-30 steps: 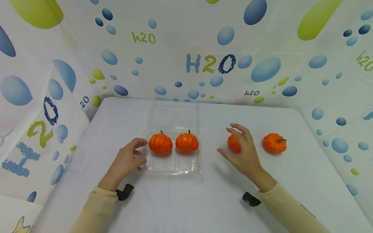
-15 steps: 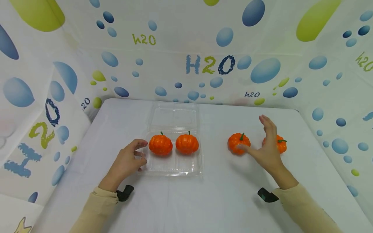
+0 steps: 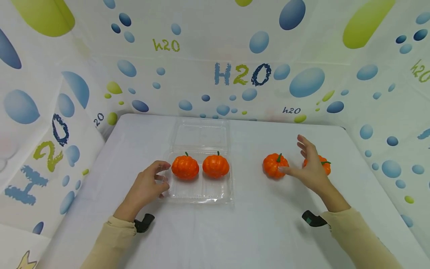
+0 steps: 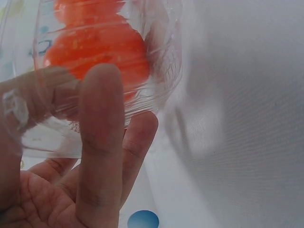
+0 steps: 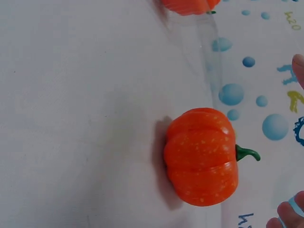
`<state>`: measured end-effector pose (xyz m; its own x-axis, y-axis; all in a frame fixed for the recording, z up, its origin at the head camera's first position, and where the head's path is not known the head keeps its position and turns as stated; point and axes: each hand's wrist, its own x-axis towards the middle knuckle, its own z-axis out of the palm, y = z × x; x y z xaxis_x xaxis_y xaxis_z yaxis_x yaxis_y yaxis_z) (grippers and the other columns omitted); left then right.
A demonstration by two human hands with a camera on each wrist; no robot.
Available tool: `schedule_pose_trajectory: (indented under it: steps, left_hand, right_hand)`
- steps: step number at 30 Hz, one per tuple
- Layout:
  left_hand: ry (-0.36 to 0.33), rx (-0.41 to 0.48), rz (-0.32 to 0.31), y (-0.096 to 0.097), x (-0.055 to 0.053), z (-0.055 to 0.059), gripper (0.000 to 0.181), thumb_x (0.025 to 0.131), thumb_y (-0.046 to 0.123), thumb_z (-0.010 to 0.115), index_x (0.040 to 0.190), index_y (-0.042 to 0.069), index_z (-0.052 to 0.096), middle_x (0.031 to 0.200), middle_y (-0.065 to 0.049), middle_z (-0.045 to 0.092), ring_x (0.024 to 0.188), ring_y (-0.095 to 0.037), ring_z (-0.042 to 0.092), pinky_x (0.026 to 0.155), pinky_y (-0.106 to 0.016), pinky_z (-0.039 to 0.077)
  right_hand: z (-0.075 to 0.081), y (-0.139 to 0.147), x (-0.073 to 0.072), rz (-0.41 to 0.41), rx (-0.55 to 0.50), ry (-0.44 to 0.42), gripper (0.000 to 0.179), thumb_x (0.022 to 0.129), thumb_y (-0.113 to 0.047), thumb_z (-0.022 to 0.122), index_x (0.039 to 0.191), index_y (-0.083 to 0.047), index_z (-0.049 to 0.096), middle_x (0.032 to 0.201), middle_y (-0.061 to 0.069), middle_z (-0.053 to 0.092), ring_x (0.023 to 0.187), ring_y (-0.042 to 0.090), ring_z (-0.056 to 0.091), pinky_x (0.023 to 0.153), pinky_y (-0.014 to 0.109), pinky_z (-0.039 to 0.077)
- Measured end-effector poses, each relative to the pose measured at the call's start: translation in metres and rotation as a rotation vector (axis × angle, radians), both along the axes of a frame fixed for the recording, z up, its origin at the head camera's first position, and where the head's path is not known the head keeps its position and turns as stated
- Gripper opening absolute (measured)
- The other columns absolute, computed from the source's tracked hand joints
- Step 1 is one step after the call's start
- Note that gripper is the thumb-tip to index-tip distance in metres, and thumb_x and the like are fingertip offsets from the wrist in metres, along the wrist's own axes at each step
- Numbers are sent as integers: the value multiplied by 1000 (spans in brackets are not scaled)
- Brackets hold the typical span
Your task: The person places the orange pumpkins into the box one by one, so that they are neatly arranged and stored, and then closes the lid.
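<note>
In the head view a clear plastic clamshell container (image 3: 211, 189) lies open, with two orange toy pumpkins, the left one (image 3: 185, 168) and the right one (image 3: 215, 166), in its base. My left hand (image 3: 146, 186) grips the container's left side; in the left wrist view its fingers (image 4: 102, 142) bend about the plastic wall. My right hand (image 3: 312, 170) hovers with spread fingers and holds nothing. Its thumb overlaps a third pumpkin (image 3: 273, 166), also seen as a pumpkin (image 5: 202, 156) in the right wrist view. Behind the hand, a fourth pumpkin (image 3: 325, 169) is partly hidden.
The container's lid (image 3: 201, 135) lies folded back toward the far edge. A white cloth (image 3: 215, 235) covers the table. Patterned sheets (image 3: 201, 48) with blue and green drops stand at the back and both sides.
My right hand has moved right, from over the third pumpkin to between it and the fourth, uncovering most of the third. My left hand and the container have stayed still.
</note>
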<state>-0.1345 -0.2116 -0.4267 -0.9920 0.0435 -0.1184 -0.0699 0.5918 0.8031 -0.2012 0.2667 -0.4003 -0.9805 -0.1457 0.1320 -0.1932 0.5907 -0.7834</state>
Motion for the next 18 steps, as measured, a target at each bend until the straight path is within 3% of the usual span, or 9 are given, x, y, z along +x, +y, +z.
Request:
schedule_pose_trajectory:
  steps: [9, 18]
  left_hand:
    - [-4, -5, -1, 0, 0, 3, 55, 83, -3, 64, 137, 3, 50, 144, -22, 53, 107, -36, 64, 58, -30, 59]
    - [0, -5, -5, 0, 0, 0, 56, 83, -3, 63, 137, 3, 50, 144, -22, 53, 106, -36, 64, 58, -31, 59]
  right_hand:
    - [-26, 4, -9, 59, 61, -135, 118, 75, -38, 90, 160, -7, 15, 162, 19, 22, 144, 42, 31, 113, 61, 30]
    - [-36, -2, -14, 55, 164, -199, 120, 72, -45, 91, 158, -2, 20, 159, 22, 28, 142, 44, 34, 111, 60, 35]
